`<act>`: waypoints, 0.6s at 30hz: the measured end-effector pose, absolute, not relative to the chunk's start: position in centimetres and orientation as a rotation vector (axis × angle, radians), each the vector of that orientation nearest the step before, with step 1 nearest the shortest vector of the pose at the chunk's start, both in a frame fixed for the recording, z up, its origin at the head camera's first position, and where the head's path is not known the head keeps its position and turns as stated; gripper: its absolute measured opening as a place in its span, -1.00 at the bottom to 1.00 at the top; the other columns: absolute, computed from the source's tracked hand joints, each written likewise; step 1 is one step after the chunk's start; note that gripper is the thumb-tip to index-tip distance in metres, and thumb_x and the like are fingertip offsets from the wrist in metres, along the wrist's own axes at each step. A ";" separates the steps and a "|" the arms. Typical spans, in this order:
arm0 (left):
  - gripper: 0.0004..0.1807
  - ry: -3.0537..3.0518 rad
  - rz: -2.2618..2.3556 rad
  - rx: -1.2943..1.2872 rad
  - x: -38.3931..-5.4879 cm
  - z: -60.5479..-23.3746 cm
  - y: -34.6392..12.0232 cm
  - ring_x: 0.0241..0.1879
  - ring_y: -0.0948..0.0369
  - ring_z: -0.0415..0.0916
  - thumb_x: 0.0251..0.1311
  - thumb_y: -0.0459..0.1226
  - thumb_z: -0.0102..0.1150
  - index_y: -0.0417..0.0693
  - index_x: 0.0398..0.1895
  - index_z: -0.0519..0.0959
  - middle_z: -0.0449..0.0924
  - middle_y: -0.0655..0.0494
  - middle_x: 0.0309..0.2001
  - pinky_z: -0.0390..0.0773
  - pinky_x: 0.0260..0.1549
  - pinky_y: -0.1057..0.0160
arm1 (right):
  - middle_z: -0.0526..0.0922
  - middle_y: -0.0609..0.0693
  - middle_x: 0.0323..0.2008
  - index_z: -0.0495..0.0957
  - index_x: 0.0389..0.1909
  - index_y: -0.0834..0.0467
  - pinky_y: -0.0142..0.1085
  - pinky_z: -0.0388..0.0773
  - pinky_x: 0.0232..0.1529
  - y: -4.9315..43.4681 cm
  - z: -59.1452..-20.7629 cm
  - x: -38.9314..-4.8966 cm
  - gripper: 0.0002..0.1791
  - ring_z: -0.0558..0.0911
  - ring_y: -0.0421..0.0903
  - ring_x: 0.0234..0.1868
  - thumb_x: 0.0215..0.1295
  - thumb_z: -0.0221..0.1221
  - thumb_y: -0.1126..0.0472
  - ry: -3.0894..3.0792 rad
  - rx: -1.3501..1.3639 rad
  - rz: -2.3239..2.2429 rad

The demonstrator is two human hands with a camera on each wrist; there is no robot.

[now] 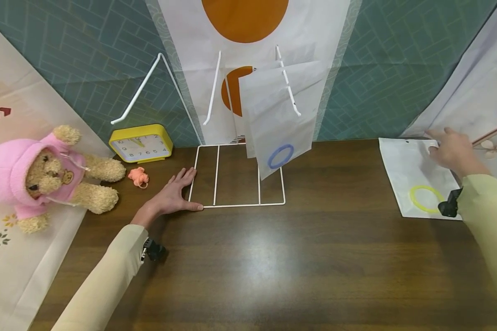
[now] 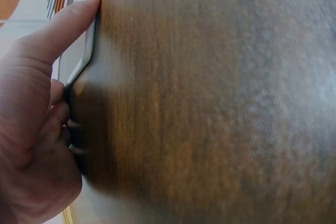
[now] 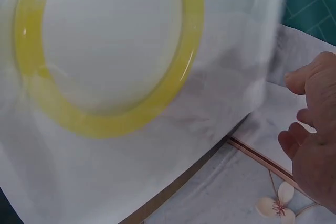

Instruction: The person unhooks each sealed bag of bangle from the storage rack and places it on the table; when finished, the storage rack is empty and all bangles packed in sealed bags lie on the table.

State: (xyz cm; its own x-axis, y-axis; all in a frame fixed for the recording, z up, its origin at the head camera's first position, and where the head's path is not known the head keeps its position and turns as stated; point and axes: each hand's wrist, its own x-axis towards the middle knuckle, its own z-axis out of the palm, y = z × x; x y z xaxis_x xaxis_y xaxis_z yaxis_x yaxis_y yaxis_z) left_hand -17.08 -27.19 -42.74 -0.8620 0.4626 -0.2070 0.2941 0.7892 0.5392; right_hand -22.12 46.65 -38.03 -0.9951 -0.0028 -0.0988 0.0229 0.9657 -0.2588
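Note:
My left hand (image 1: 171, 195) rests at the front left corner of a white wire rack (image 1: 244, 206). Its thumb lies along the front bar and the other fingers reach along the left side. On the rack's right prong hangs a translucent plastic bag (image 1: 265, 115) with a blue ring (image 1: 270, 161). Far right, a second plastic bag (image 1: 401, 170) with a yellow ring (image 1: 412, 197) lies on the table. My right hand (image 1: 455, 151) is over its far right edge. In the right wrist view, loosely bent fingers (image 3: 315, 129) stand apart from the bag, holding nothing.
A yellow clock (image 1: 141, 143) stands left of the rack, with a small coral-pink item (image 1: 138, 176) before it. A teddy bear in a pink hoodie (image 1: 45, 172) lies at the left. The rack's bare left prong (image 1: 136, 94) juts up near the clock. Patterned cloth closes off the back.

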 end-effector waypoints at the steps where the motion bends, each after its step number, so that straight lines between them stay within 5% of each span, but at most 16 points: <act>1: 0.29 2.654 0.719 0.578 -17.1 -42.8 -27.2 0.54 -0.15 -0.43 0.00 0.07 0.52 -0.27 0.59 -0.11 -0.23 -0.17 0.59 -0.35 0.42 -0.19 | -0.04 0.67 0.35 0.10 0.47 0.35 0.46 -0.11 0.25 46.6 -38.0 -22.1 -0.38 0.00 0.76 0.20 0.40 -0.13 0.31 3.024 0.001 -0.379; 11: 0.29 2.656 0.726 0.584 -17.0 -42.8 -27.3 0.54 -0.16 -0.43 -0.01 0.09 0.51 -0.28 0.58 -0.11 -0.22 -0.21 0.59 -0.34 0.41 -0.21 | 0.10 0.61 0.34 0.24 0.39 0.40 0.43 0.15 0.13 46.1 -36.2 -21.1 -0.45 0.22 0.66 0.17 0.45 -0.18 0.26 3.091 -0.010 -0.472; 15: 0.29 2.657 0.734 0.587 -17.0 -42.8 -27.3 0.54 -0.17 -0.43 -0.01 0.08 0.51 -0.29 0.58 -0.10 -0.22 -0.22 0.58 -0.34 0.41 -0.21 | 0.43 0.61 0.08 0.27 0.39 0.38 0.25 0.36 -0.20 45.6 -35.0 -20.5 -0.44 0.41 0.45 -0.22 0.45 -0.16 0.21 3.142 0.037 -0.453; 18: 0.29 2.656 0.735 0.590 -17.1 -42.9 -27.2 0.54 -0.17 -0.42 -0.01 0.08 0.51 -0.29 0.58 -0.10 -0.22 -0.22 0.58 -0.34 0.41 -0.22 | 0.49 0.60 -0.01 0.25 0.42 0.37 0.19 0.38 -0.13 45.1 -34.1 -19.9 -0.42 0.46 0.46 -0.19 0.47 -0.16 0.19 3.157 0.075 -0.446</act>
